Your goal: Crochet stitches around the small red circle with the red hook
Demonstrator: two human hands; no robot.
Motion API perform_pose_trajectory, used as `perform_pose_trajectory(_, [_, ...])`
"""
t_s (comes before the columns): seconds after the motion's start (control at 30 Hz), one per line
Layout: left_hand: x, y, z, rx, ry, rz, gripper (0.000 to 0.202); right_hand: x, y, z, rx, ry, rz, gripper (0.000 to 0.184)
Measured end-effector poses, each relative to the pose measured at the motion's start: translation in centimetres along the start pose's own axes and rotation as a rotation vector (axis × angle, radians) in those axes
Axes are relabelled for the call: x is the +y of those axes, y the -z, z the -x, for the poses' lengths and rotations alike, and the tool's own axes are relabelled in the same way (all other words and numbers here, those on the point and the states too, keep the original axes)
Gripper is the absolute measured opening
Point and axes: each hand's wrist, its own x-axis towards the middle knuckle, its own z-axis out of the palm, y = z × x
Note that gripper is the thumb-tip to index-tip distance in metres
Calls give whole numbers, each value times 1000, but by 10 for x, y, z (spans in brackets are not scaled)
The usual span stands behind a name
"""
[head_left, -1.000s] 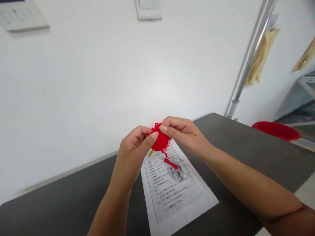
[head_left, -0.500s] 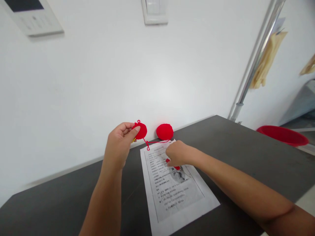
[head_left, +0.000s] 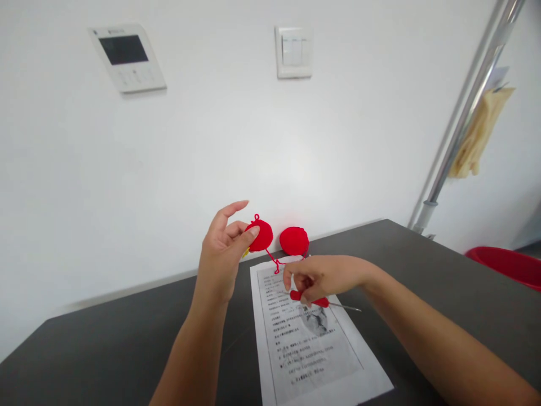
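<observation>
My left hand pinches a round red crocheted piece between thumb and fingers, its index finger raised. A small yarn loop sticks up from the piece's top edge, and a bit of yellow shows below it. Red yarn runs from the piece, with a small tangle, towards a red yarn ball by the wall. Closed just above the printed sheet, my right hand grips a crochet hook by its red handle. One thin metal end points right.
The dark grey table meets a white wall carrying an intercom panel and a light switch. At the right are a metal pole, hanging yellowish gloves and a red basin beyond the table edge.
My right hand has lifted the crochet hook off the sheet. My left index finger has come away from the crocheted piece and points up. The view has tilted upward and shifted left.
</observation>
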Motion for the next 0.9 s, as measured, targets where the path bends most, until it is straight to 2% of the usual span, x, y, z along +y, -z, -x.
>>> perform_pose_trajectory(0.03, [-1, 0, 0, -3, -8, -8, 45, -8, 7, 6, -16, -33, -140, 36])
perform_pose_trajectory(0.07, [-2, 0, 0, 3, -13, -13, 37, -15, 13, 10, 35, -35, -252, 41])
perform_pose_trajectory(0.2, [-8, -4, -2, 96, 13, -12, 14, -29, 21, 18, 368, 65, -620, 9])
perform_pose_trajectory(0.3, [-9, -7, -1, 113, 33, -64, 14, -31, 17, 16, 473, 189, -822, 11])
perform_pose_trajectory(0.43, [-8, -10, 4, 75, 24, -145, 16, -31, 11, 12, 519, 328, -872, 14])
perform_pose_trajectory(0.57, [-6, -10, 6, 53, 17, -152, 15, -33, 8, 10, 556, 433, -875, 24])
perform_pose_trajectory(0.67, [-3, -12, 8, 49, 15, -158, 14, -35, 5, 8, 615, 511, -868, 23])
perform_pose_trajectory(0.9, [2, -14, 12, 51, -23, -228, 13, -37, 0, 5, 697, 486, -813, 25])
